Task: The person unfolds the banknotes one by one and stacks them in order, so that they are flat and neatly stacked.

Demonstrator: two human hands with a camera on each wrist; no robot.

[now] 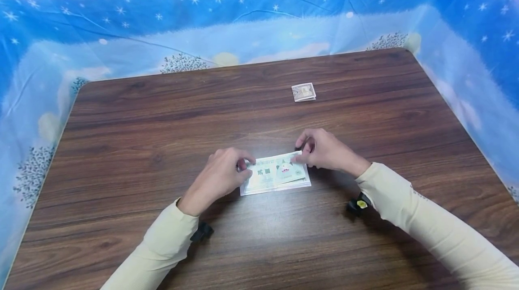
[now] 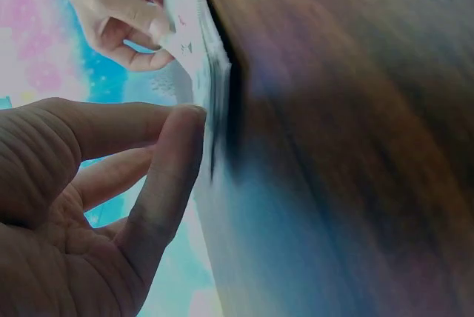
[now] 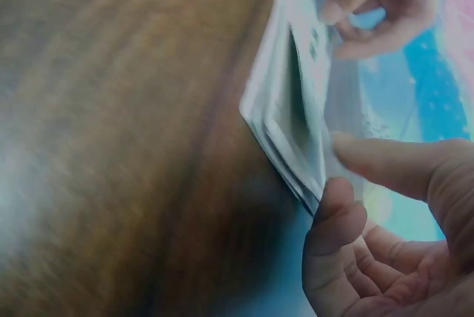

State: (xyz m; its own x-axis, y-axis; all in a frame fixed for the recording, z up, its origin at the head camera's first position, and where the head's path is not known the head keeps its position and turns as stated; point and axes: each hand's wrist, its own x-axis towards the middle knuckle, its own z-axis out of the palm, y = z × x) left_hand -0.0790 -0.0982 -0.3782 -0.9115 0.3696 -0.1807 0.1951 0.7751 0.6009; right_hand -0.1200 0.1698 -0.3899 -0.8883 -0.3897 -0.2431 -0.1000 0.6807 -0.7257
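A thin stack of pale green banknotes (image 1: 277, 177) lies on the wooden table in front of me, the top note slightly askew over those below. My left hand (image 1: 220, 173) pinches the stack's left end between thumb and index finger. At the opposite end my right hand (image 1: 324, 150) holds the far right corner, thumb (image 3: 385, 161) over the top face and index finger curled at the edge. Between the upper note and the lower ones (image 3: 278, 121) a gap shows in the right wrist view.
A small folded brownish note (image 1: 303, 92) rests farther back on the table (image 1: 182, 114), right of centre. A blue curtain (image 1: 251, 6) with snowflake prints surrounds the table's back and sides. Dark wrist devices (image 1: 358, 204) sit below both cream sleeves.
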